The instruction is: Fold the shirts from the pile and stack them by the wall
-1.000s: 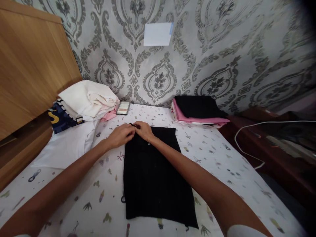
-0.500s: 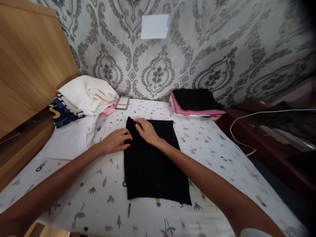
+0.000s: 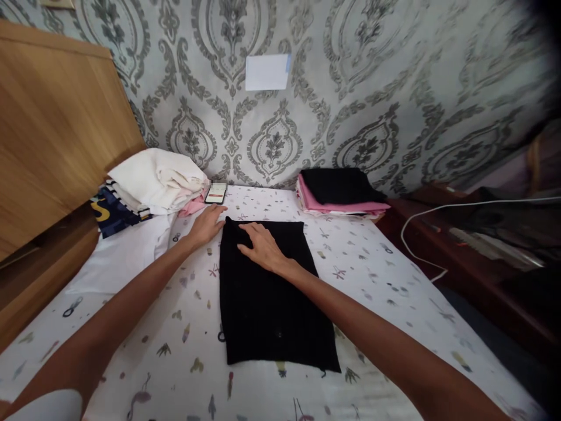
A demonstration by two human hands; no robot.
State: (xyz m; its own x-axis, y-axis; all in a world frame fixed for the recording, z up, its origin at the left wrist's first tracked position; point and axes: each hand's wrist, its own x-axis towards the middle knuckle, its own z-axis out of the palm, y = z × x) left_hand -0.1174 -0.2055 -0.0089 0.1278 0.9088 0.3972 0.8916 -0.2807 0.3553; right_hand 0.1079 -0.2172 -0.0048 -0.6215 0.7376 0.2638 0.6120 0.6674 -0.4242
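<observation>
A black folded cloth garment (image 3: 267, 310) lies flat as a rough rectangle on the patterned bed sheet (image 3: 175, 362). My right hand (image 3: 263, 247) rests on its upper left part, palm down, fingers apart and pointing to the far left corner. Just outside that same corner is my left hand (image 3: 207, 227), its fingers stretched forward and holding nothing. Whether the left fingertips touch the garment's edge I cannot tell. Part of the garment's right edge is hidden under my right forearm.
At the far left a heap of white and dark clothes (image 3: 153, 181) lies against a wooden panel (image 3: 61, 123). A phone (image 3: 216, 193) is beside it. A folded stack with pink cloth (image 3: 324, 206) sits by the wall. On the right, a white cable (image 3: 409, 234) hangs over a dark red surface.
My left hand has moved forward from the garment's left edge to beside its far corner. The right hand has shifted slightly and spread its fingers. The view has tilted up a little.
</observation>
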